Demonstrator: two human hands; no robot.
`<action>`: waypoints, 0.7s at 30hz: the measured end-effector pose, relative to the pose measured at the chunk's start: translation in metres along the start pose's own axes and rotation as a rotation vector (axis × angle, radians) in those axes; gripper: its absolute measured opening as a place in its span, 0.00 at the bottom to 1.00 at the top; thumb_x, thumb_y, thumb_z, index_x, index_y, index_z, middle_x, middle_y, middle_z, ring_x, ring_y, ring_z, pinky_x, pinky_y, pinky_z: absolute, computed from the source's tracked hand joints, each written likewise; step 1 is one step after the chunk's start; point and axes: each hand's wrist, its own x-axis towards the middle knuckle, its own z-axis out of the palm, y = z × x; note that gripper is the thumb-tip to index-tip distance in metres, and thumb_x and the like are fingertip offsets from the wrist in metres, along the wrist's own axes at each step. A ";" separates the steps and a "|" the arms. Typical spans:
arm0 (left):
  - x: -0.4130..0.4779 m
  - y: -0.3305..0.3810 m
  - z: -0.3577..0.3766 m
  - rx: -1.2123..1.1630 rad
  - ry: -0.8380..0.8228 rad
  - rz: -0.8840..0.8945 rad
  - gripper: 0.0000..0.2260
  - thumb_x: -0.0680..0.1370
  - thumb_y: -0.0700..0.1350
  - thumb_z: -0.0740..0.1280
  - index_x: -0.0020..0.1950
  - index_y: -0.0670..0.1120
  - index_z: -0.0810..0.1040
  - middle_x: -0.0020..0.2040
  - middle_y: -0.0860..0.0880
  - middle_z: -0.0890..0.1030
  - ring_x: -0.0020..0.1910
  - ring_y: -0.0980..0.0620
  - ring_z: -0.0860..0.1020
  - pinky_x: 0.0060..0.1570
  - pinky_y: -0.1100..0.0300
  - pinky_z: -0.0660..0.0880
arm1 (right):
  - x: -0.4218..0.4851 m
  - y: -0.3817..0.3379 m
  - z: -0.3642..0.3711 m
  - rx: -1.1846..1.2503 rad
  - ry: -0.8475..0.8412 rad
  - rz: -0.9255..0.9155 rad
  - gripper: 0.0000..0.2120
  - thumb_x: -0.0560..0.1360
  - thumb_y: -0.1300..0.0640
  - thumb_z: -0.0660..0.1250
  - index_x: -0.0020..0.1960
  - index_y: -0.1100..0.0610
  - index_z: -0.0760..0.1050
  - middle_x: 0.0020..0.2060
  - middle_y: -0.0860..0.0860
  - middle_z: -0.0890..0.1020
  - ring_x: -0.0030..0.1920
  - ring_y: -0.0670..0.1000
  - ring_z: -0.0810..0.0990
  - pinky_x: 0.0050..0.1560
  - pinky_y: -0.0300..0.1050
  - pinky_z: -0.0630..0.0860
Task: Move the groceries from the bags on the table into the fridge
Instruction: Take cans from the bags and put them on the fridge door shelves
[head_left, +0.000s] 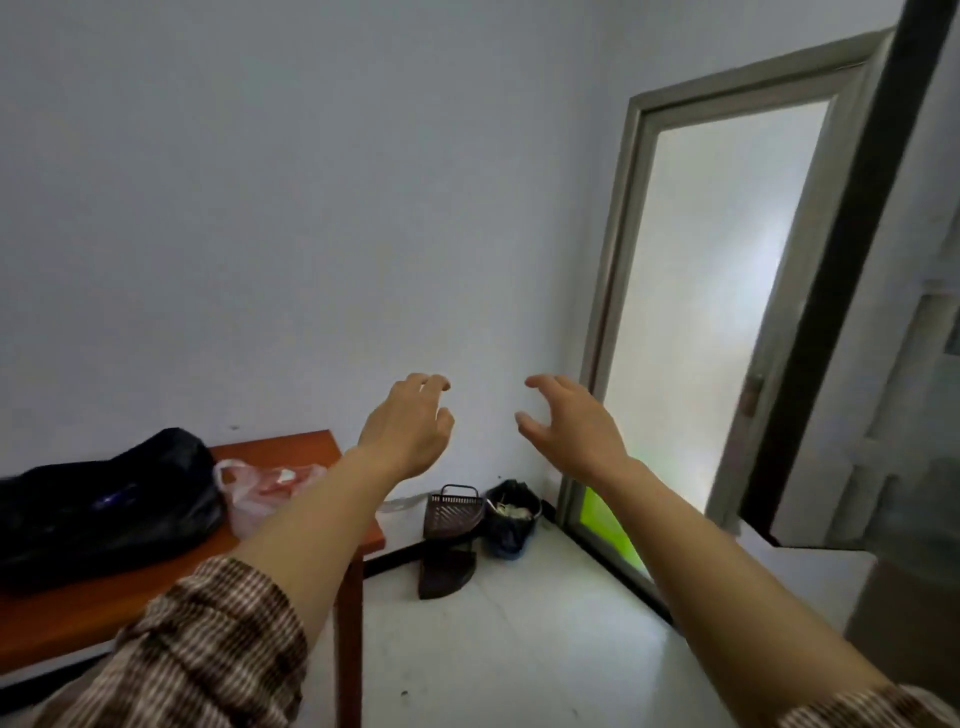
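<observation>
A pale wall (260, 208) stood left of the door (717, 291), whose frosted pane glowed with daylight in a grey frame. A white floor (509, 649) spread below the door, with a dark bin (511, 525) and a dustpan (449, 540) in the corner just left of it. Farther left of the door, an orange-brown table (291, 452) stood against the wall.

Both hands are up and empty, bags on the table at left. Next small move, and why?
Probably lower the left hand toward the translucent bag, the nearer of two on the red table. Both it and the right hand hover open before the wall, holding nothing; the black bag lies farther left.
</observation>
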 end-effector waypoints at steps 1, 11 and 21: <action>-0.002 -0.028 -0.005 0.024 -0.016 -0.023 0.18 0.81 0.47 0.56 0.71 0.48 0.65 0.72 0.47 0.66 0.69 0.47 0.65 0.63 0.49 0.68 | 0.007 -0.019 0.021 0.009 -0.026 -0.009 0.23 0.77 0.48 0.63 0.70 0.53 0.67 0.64 0.52 0.74 0.65 0.54 0.71 0.60 0.50 0.71; -0.012 -0.253 -0.030 0.081 -0.054 -0.263 0.19 0.81 0.46 0.55 0.72 0.47 0.65 0.72 0.46 0.66 0.68 0.46 0.66 0.63 0.50 0.68 | 0.087 -0.170 0.208 0.117 -0.240 -0.117 0.25 0.78 0.46 0.63 0.72 0.53 0.64 0.67 0.52 0.72 0.66 0.53 0.70 0.61 0.49 0.72; 0.014 -0.457 0.002 0.118 -0.078 -0.463 0.18 0.81 0.47 0.57 0.71 0.46 0.66 0.71 0.47 0.66 0.69 0.47 0.66 0.61 0.51 0.70 | 0.182 -0.263 0.401 0.196 -0.397 -0.273 0.23 0.77 0.48 0.64 0.71 0.52 0.66 0.67 0.51 0.73 0.66 0.54 0.71 0.62 0.50 0.73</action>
